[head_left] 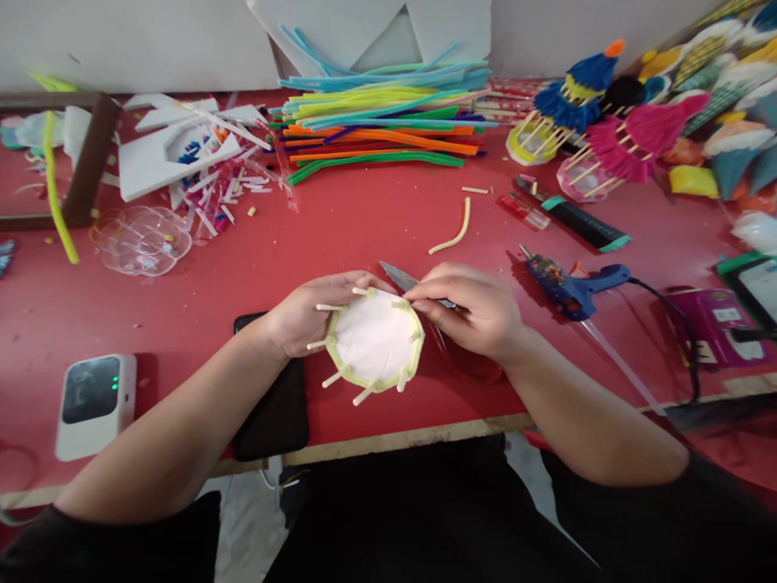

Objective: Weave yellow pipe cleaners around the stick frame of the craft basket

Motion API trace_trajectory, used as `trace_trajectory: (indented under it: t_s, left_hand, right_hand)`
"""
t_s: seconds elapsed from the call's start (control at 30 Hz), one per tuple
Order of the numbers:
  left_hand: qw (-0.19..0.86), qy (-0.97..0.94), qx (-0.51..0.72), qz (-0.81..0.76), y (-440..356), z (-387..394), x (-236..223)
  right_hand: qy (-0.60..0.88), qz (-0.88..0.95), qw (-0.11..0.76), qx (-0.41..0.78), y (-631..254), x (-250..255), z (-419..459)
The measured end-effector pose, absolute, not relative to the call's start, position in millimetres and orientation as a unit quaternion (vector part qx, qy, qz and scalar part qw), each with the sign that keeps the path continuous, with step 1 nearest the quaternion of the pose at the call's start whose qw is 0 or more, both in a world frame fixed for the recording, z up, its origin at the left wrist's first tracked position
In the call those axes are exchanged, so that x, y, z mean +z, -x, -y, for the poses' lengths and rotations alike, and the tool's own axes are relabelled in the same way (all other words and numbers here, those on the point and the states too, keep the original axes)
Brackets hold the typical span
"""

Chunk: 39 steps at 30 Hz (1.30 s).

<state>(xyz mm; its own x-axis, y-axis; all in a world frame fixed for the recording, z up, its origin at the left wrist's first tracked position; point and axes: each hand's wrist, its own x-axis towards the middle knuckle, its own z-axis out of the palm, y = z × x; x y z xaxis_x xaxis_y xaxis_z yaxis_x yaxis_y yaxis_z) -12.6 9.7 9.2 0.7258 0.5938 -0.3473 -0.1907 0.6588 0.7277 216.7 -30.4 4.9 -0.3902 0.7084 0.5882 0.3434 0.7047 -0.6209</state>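
Note:
My left hand (309,312) grips a white many-sided craft base (376,340) from its far left side, fingers behind it. Yellow fuzzy edging (364,382) runs round the base, and several short pale sticks (333,378) stand out from the rim. At the upper right of the rim, my right hand (470,312) has its thumb and fingers pinched together on the edging. Scissors (397,276) lie under that hand, blades pointing up left; their red handles (479,371) show below it. A loose pale yellow pipe cleaner piece (460,229) lies beyond my hands.
Coloured pipe cleaners (382,121) are piled at the back. A glue gun (571,283) with its cord and a cutter knife (586,223) lie right. Left are a phone (273,413), a white device (97,405), a clear tray (142,243) and foam scraps (176,162). Finished crafts (643,134) stand back right.

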Motion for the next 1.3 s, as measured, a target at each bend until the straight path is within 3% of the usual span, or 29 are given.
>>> trace_trajectory:
  t_s: [0.57, 0.87, 1.0, 1.3]
  left_hand:
    - [0.862, -0.352, 0.215, -0.295, 14, -10, 6]
    - [0.867, -0.357, 0.175, -0.299, 14, -6, 8]
    - [0.864, -0.355, 0.205, -0.293, 12, -8, 9]
    - [0.842, -0.343, 0.287, -0.302, 21, -16, 17]
  right_hand:
    - [0.295, 0.840, 0.440, 0.116, -219, 5, 32]
    - [0.407, 0.775, 0.457, 0.156, -217, 4, 33]
    - [0.475, 0.698, 0.483, 0.233, -219, -1, 29]
    - [0.533, 0.673, 0.441, 0.262, -208, -8, 0]
